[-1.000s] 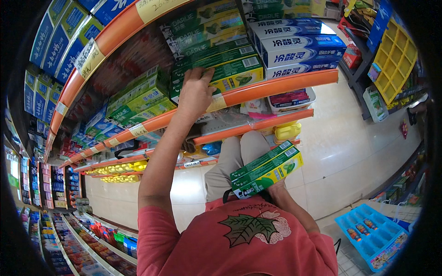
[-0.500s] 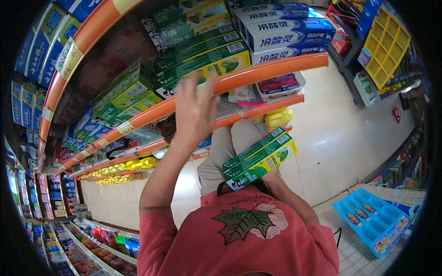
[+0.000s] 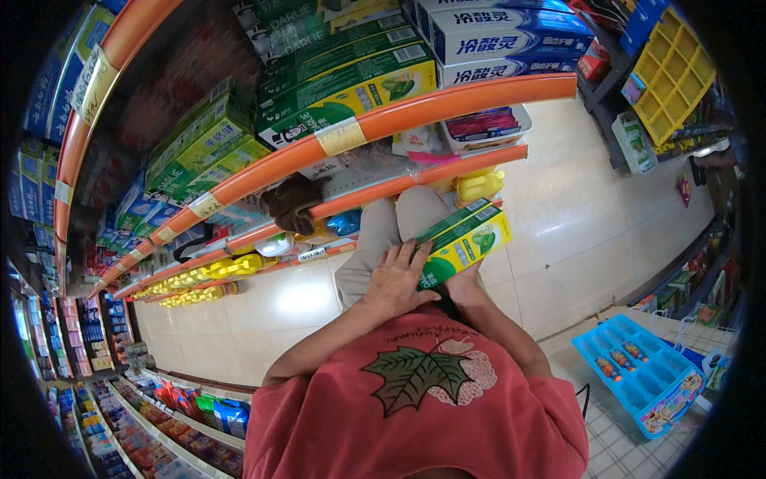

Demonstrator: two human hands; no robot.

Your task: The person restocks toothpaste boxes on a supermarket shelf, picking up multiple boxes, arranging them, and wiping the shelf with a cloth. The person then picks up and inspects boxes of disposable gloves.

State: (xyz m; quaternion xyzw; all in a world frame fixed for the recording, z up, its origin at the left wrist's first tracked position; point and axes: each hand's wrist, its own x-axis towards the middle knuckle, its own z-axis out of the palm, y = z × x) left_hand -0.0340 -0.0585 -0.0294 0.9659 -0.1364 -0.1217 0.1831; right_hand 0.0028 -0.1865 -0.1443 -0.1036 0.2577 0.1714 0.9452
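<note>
Two long green-and-yellow toothpaste boxes (image 3: 471, 243) lie side by side in front of my lap, angled up to the right. My left hand (image 3: 396, 281) grips their left end, its fingers over the top and its thumb along the near side. Underneath, my right hand (image 3: 463, 281) supports them, its fingers mostly hidden by the boxes. Beyond, matching toothpaste boxes (image 3: 351, 92) are stacked on an orange-edged shelf (image 3: 447, 102). White-and-blue toothpaste boxes (image 3: 503, 40) are piled to their right.
Lower shelves hold a brown cloth item (image 3: 295, 203), a white bin (image 3: 523, 132) of red packets and yellow jugs (image 3: 480, 188). A blue compartment tray (image 3: 638, 371) stands at the right, a yellow grid tray (image 3: 674, 80) at the far right. Shelving also runs along the left.
My left hand has come down from the shelf edge and taken hold of the left end of the toothpaste boxes. My right hand still supports them. The view has shifted slightly.
</note>
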